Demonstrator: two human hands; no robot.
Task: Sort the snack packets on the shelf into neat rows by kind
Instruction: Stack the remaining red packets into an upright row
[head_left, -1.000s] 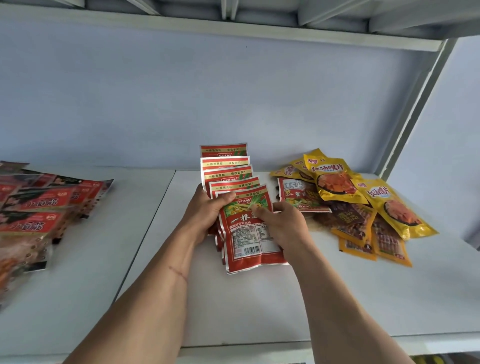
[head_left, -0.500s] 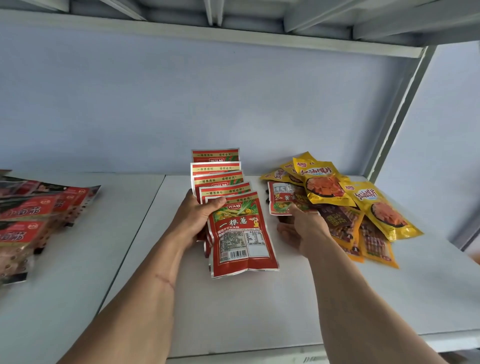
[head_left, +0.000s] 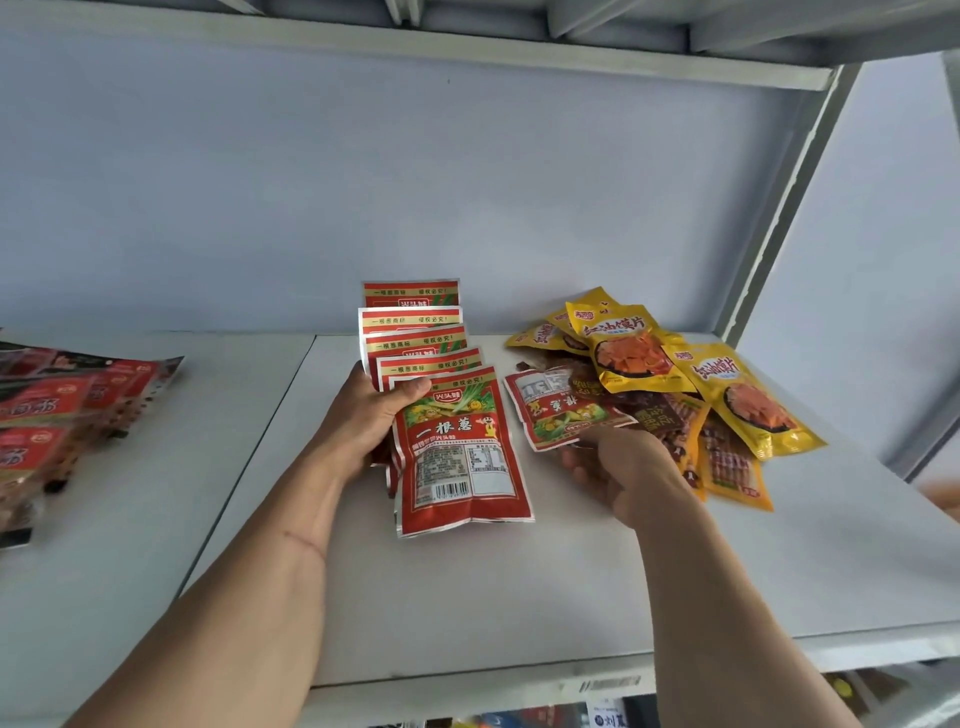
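Observation:
A row of several overlapping red snack packets (head_left: 452, 452) runs from the shelf's middle toward the back wall. My left hand (head_left: 374, 415) grips the row's left side, thumb on the front packet's top. To the right lies a loose red packet (head_left: 561, 410), turned the other way, at the edge of a mixed heap of yellow packets (head_left: 634, 353) and orange-brown packets (head_left: 727, 467). My right hand (head_left: 623, 467) holds this loose red packet by its near edge, fingers under it.
A second group of red packets (head_left: 57, 415) lies on the left shelf board. The white shelf (head_left: 519, 597) has a seam left of the row, a back wall behind and a slanted upright post (head_left: 779, 208) at the right.
My right hand left the front packet of the row and moved right to the loose red packet at the heap. My left hand stayed on the row.

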